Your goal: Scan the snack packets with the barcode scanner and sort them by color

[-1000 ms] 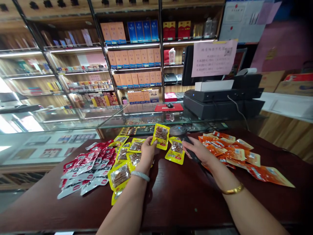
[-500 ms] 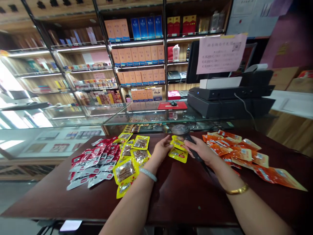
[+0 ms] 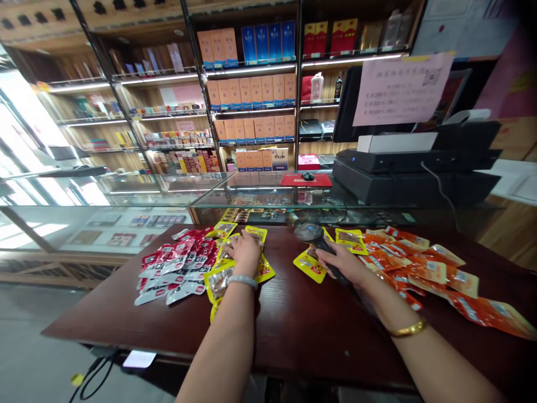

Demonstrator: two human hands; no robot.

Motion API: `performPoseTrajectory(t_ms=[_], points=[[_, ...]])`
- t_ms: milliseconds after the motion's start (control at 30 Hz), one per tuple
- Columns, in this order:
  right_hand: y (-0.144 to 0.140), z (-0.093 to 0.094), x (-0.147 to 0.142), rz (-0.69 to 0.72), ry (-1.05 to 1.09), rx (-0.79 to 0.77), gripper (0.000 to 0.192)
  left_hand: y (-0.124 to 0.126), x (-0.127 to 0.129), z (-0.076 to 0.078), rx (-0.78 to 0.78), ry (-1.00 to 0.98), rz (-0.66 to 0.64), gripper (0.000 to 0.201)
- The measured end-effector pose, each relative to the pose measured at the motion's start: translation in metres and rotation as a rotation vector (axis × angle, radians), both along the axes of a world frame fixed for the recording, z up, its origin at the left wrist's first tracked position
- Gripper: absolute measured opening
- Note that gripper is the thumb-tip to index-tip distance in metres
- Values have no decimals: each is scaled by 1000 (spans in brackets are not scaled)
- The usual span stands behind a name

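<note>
My left hand [image 3: 244, 250] lies palm-down, fingers spread, flat on the pile of yellow packets [image 3: 235, 267], forearm running straight out from me. My right hand [image 3: 343, 265] is wrapped around the handle of the barcode scanner [image 3: 315, 238], wrist low on the table. The scanner's long axis runs from my palm toward far-left; its round head sits at the far end, just above a single yellow packet [image 3: 309, 263] that lies flat under it. Another yellow packet [image 3: 350, 240] lies just right of the head. Red-and-white packets [image 3: 176, 264] are spread left of my left hand, touching the yellow pile. Orange packets [image 3: 423, 271] fan out right of my right hand, reaching the right edge of view. Dark wooden table [image 3: 293, 330]: bare stretch between my forearms and toward the near edge, open room there. Far edge butts against the glass counter [image 3: 260, 198]; black register [image 3: 415, 168] sits far right on it
</note>
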State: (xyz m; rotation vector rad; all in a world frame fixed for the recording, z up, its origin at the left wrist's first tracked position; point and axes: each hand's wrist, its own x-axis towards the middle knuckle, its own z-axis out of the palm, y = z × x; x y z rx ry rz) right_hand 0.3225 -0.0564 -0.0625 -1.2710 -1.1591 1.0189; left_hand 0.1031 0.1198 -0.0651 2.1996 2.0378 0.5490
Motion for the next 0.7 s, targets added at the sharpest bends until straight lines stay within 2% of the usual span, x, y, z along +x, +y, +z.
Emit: performPoseTrajectory(t_ms=[133, 200, 267, 367, 467, 533, 700], points=[[0, 0, -1, 6, -9, 5, 42, 1, 2, -1, 66, 21, -3, 86], [0, 0, 0, 14, -5, 13, 42, 2, 1, 2, 69, 40, -47, 70], [-1, 2, 0, 18, -3, 20, 42, 4, 0, 4, 24, 46, -130, 47], [-2, 6, -1, 7, -1, 29, 43, 4, 2, 5, 3, -51, -204, 27], [-4, 11, -2, 0, -5, 42, 44, 1, 7, 7, 94, -287, -178, 22], [-5, 13, -4, 6, -3, 56, 44, -3, 14, 7, 111, -527, -168, 21], [-5, 10, -6, 43, -12, 56, 42, -11, 34, 0, -167, -1301, -301, 18]])
